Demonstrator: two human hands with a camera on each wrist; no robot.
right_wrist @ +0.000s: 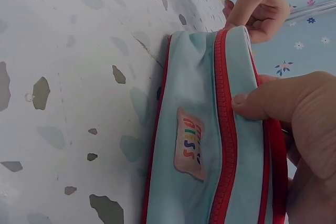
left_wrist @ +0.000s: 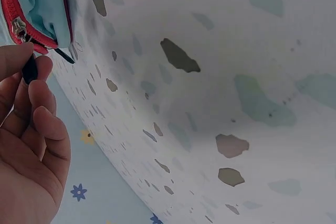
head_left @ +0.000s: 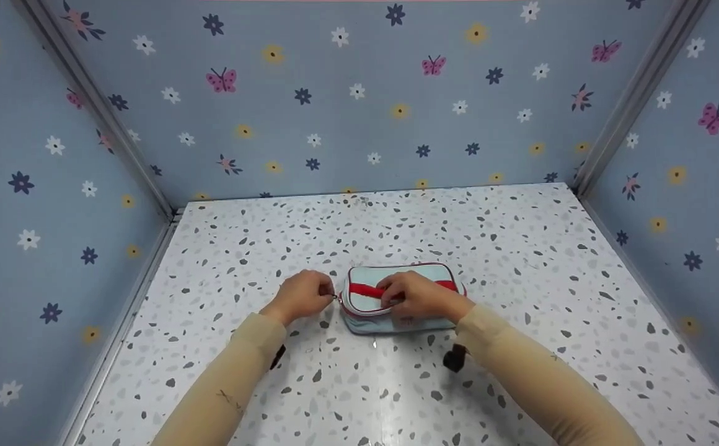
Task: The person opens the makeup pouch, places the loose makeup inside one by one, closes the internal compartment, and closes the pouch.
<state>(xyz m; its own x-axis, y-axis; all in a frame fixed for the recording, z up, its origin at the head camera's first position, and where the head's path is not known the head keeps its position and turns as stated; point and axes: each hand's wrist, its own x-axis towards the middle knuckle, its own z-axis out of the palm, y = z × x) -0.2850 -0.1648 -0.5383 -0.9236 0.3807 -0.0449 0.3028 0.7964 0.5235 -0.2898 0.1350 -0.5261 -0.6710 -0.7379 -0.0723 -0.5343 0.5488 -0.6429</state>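
A light blue zip pouch [head_left: 372,325] with red piping and a red strap [head_left: 364,290] lies on the table, its long side toward me. My left hand [head_left: 304,294] is at its left end. Between thumb and finger it pinches the dark zipper pull [left_wrist: 30,72], which hangs from the metal slider [left_wrist: 19,26]. My right hand [head_left: 420,296] grips the pouch top by the strap, with the thumb [right_wrist: 262,100] pressed beside the red zipper [right_wrist: 224,119]. Along the front stretch in the right wrist view, the zipper teeth are joined. A pink label [right_wrist: 190,145] with coloured letters marks the front.
The speckled white table [head_left: 260,235] extends around the pouch. Blue flowered panels [head_left: 359,93] enclose it at the back and both sides, with grey metal posts [head_left: 635,93] in the corners. A black piece [head_left: 455,358] hangs under the right wrist.
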